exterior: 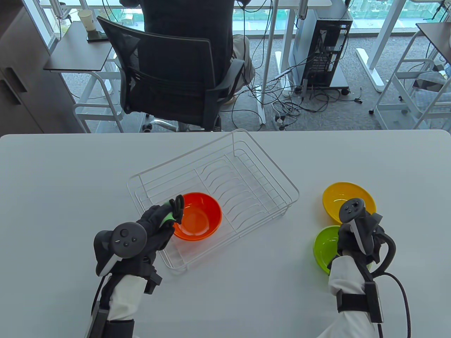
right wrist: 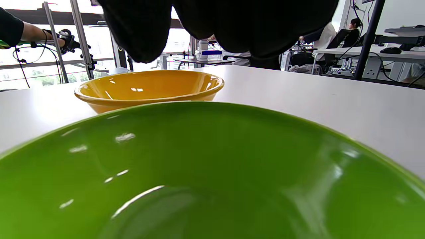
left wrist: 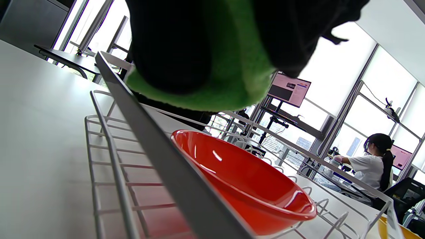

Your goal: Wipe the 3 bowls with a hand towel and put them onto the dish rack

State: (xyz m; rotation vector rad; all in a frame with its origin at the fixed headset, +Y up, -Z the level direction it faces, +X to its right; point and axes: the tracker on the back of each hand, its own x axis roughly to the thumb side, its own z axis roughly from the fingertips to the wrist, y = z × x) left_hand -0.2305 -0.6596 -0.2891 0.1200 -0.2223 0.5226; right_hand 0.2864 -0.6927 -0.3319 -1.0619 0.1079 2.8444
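Note:
A red bowl (exterior: 199,218) (left wrist: 245,179) lies tilted in the near left end of the white wire dish rack (exterior: 246,169) (left wrist: 149,139). My left hand (exterior: 169,218) grips a green hand towel (exterior: 167,219) (left wrist: 232,66) right at the bowl's left rim; I cannot tell whether the fingers touch the rim. On the right of the table stand a yellow bowl (exterior: 338,199) (right wrist: 149,88) and, nearer, a green bowl (exterior: 326,246) (right wrist: 212,172). My right hand (exterior: 359,236) hovers over the green bowl's right side. Its fingers (right wrist: 139,30) hang above the bowl, holding nothing that shows.
The white table (exterior: 53,193) ends just behind the rack. Beyond it a person sits in a black office chair (exterior: 169,77), and a computer tower (exterior: 324,45) stands among cables on the floor.

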